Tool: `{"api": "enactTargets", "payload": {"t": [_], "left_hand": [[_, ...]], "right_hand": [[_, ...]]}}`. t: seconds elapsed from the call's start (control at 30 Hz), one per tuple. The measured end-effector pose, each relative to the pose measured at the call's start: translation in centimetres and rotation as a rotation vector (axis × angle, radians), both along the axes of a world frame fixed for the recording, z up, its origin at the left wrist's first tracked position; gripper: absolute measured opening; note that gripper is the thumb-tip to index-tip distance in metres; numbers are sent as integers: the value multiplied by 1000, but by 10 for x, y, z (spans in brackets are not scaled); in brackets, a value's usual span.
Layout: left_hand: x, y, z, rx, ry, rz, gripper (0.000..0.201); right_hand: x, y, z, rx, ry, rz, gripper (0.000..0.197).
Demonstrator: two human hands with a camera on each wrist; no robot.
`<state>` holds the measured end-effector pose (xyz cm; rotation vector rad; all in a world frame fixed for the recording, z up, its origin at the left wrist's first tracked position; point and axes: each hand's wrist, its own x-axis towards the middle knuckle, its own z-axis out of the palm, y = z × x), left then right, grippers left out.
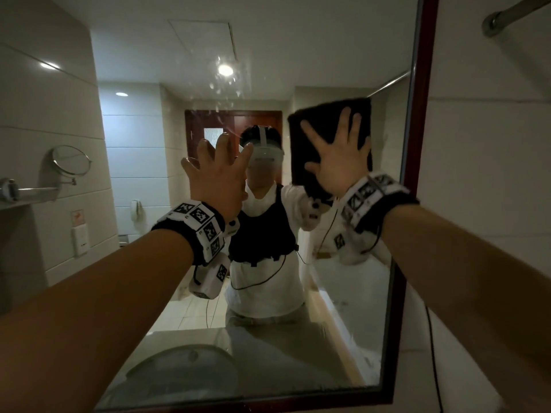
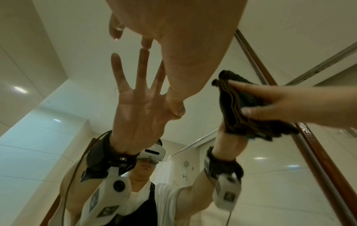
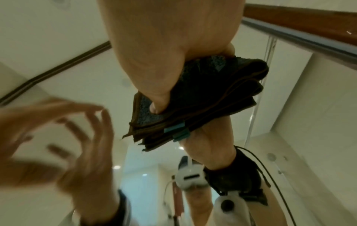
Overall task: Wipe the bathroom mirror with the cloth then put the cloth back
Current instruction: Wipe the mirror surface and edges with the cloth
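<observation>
The wall mirror point(image 1: 268, 49) has a dark red frame point(image 1: 417, 144) and water spots point(image 1: 222, 93) near its upper middle. My right hand point(image 1: 340, 162) is spread flat and presses a folded dark brown cloth point(image 1: 325, 114) against the glass close to the frame's right side. The right wrist view shows the right hand point(image 3: 164, 61) with its thumb down on the cloth point(image 3: 212, 91). My left hand point(image 1: 219, 171) is spread, fingertips on the glass left of the cloth and below the spots. From the left wrist, the left hand point(image 2: 173, 45) meets its reflection, with the cloth point(image 2: 231, 99) to the right.
A round shaving mirror point(image 1: 70, 160) on an arm and a small shelf point(image 1: 24, 195) hang on the tiled wall to the left. A metal rail point(image 1: 507, 16) is fixed high on the right wall. A basin shows reflected at the mirror's lower edge point(image 1: 179, 374).
</observation>
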<state>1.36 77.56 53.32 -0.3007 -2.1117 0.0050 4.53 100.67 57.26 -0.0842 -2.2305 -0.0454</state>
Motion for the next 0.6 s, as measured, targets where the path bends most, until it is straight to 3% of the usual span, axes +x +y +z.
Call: {"api": "enactTargets", "payload": {"t": [0.17, 0.4, 0.6], "left_hand": [[-3, -3, 0, -6, 1, 0, 96], [0, -1, 0, -1, -11, -2, 98], [3, 4, -2, 29, -19, -5, 90]], "right_hand": [[-2, 5, 41, -59, 15, -28, 84], [0, 9, 17, -21, 15, 6, 84], [6, 4, -37, 12, -19, 1, 87]]}}
